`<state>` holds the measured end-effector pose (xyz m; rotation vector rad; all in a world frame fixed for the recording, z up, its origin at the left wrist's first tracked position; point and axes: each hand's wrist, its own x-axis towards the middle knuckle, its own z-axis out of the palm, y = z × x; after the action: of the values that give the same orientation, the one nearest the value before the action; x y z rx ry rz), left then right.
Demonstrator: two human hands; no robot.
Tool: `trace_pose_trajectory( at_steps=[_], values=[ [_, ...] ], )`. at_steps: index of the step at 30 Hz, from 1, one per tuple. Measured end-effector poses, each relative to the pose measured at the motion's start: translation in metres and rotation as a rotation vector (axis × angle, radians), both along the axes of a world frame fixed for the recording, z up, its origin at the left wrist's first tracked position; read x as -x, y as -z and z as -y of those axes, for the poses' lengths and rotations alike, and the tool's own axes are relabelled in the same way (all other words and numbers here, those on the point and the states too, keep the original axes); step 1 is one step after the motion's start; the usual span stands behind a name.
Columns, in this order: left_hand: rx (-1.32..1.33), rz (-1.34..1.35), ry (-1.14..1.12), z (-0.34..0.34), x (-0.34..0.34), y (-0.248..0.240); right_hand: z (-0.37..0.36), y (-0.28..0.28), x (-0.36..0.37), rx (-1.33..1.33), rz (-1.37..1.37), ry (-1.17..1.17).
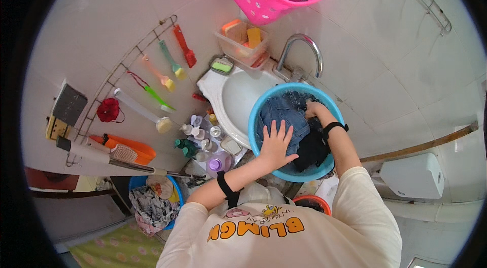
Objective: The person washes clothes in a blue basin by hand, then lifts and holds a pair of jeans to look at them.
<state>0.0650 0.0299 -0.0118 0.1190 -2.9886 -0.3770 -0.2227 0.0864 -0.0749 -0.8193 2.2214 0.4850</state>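
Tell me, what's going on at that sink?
A person is leaning over a blue basin that sits on a white sink under the tap. Both hands are in the basin: the left hand lies flat, fingers spread, on a blue denim garment, and the right hand presses into dark clothes beside it. Bottles crowd the sink's edge.

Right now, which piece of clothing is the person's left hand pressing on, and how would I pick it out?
Start at the white washbasin under the curved metal tap; a round blue plastic basin sits on its right side. Inside it, the left hand lies flat, fingers spread, on a blue denim garment. It is the lighter, faded-blue cloth, unlike the black garment bunched beside it.
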Motion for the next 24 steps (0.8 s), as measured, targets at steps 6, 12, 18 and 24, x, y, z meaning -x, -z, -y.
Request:
trace_pose_trajectory(
  at_steps=[6, 12, 18, 24],
  values=[
    [-0.063, -0.032, 0.007, 0.009, -0.010, 0.008, -0.030, -0.025, -0.028, 0.306, 0.074, 0.147],
    [-0.025, 0.026, -0.004, 0.016, -0.006, 0.006, -0.064, -0.069, -0.092, 0.458, -0.133, -0.009],
    [0.003, 0.044, 0.003, 0.012, -0.008, 0.005, -0.116, -0.063, -0.164, 0.510, -0.064, 0.023],
    [0.022, 0.059, -0.010, 0.011, -0.007, 0.005, -0.119, -0.040, -0.167, 0.992, -0.255, 0.107]
  ],
)
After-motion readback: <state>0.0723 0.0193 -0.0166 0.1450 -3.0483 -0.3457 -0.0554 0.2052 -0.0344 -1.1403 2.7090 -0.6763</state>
